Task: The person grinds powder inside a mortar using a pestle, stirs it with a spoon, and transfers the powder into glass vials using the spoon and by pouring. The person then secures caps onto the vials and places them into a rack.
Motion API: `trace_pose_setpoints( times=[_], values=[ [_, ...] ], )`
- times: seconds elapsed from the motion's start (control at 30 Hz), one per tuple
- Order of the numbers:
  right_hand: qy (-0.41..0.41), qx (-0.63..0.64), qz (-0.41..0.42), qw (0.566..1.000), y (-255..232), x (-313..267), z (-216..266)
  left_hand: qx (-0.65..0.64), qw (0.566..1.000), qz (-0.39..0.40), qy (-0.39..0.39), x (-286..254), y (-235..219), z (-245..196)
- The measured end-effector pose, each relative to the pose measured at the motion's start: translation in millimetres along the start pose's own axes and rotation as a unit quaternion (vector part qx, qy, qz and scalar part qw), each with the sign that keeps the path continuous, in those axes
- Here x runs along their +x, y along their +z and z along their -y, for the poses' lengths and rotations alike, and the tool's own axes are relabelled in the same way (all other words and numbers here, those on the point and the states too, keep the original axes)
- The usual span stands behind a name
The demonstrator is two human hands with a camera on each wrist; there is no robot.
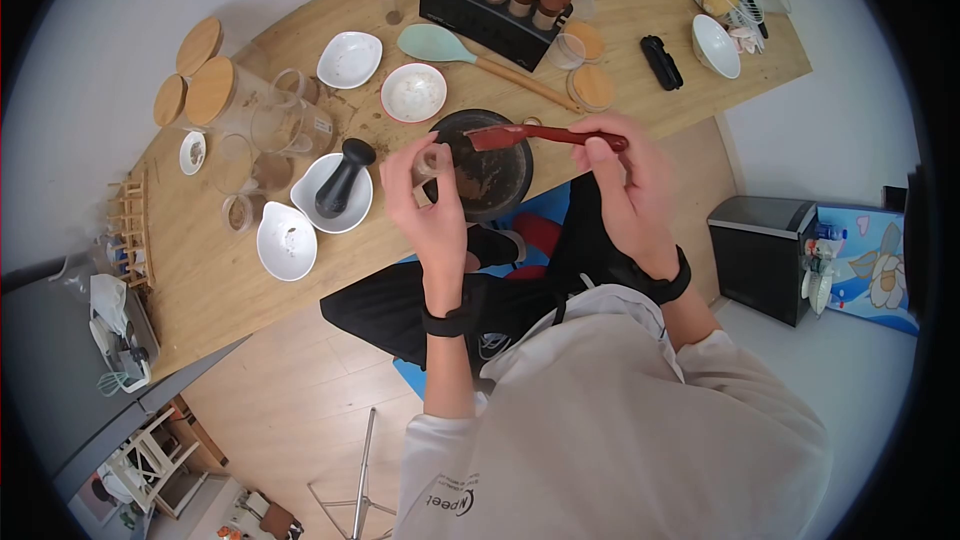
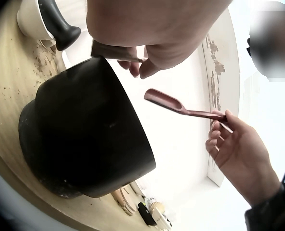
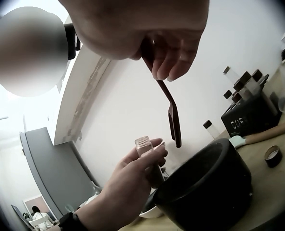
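A black mortar point(image 1: 480, 195) with brown powder inside stands at the table's front edge. At its left rim my left hand point(image 1: 432, 205) grips a small open glass vial point(image 3: 143, 146), mouth upward. Over the mortar hangs the scoop end of a dark red scoop point(image 1: 497, 137); my right hand point(image 1: 632, 185) pinches its handle. The left wrist view shows the scoop point(image 2: 166, 101) in the air beside the black mortar point(image 2: 89, 130), not touching it. In the right wrist view the scoop points down, above the mortar's rim and to the right of the vial.
White bowls point(image 1: 287, 242) and a black pestle point(image 1: 345, 178) lie left of the mortar. Behind it are a red-rimmed bowl point(image 1: 413, 93), a spatula point(image 1: 500, 70) and a black rack point(image 1: 485, 15) of vials. Glass jars point(image 1: 290, 125) stand at left, wooden lids point(image 1: 590, 87) at right.
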State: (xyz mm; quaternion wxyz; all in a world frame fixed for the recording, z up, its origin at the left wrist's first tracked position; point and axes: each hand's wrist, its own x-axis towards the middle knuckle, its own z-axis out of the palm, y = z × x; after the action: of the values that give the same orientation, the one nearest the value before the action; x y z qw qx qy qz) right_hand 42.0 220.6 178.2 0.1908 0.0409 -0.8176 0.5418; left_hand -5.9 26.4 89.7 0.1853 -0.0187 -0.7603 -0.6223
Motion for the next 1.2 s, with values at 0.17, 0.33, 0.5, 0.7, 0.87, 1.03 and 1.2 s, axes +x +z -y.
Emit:
trace_pose_setpoints(
  times=[0.17,0.33,0.5,0.7,0.87,1.03,1.2],
  values=[
    [0.033,-0.058,0.094,0.993,8.3,5.8,-4.3,-0.148,0.982,-0.08,-0.088,-0.3,-1.2,6.2],
    [-0.008,-0.144,0.123,0.982,23.8,15.6,-3.0,0.012,0.996,-0.074,-0.055,0.1,-8.4,14.0],
    [0.011,-0.179,0.16,0.971,45.4,30.5,-0.9,0.088,0.996,-0.025,-0.021,-6.4,-8.5,28.8],
    [-0.025,-0.163,0.161,0.973,67.0,30.7,3.2,0.104,0.994,-0.01,0.015,-4.5,-8.2,29.7],
    [0.041,-0.077,0.168,0.982,56.3,25.2,-0.2,0.102,0.995,-0.014,0.012,-5.2,-8.2,30.3],
    [0.156,0.088,0.151,0.972,41.1,14.8,-26.0,0.128,0.991,-0.023,0.032,-5.4,-7.8,32.1],
    [0.158,0.131,0.162,0.965,30.3,12.7,-41.6,0.125,0.991,-0.019,0.033,-4.9,-7.7,32.1]
  ],
)
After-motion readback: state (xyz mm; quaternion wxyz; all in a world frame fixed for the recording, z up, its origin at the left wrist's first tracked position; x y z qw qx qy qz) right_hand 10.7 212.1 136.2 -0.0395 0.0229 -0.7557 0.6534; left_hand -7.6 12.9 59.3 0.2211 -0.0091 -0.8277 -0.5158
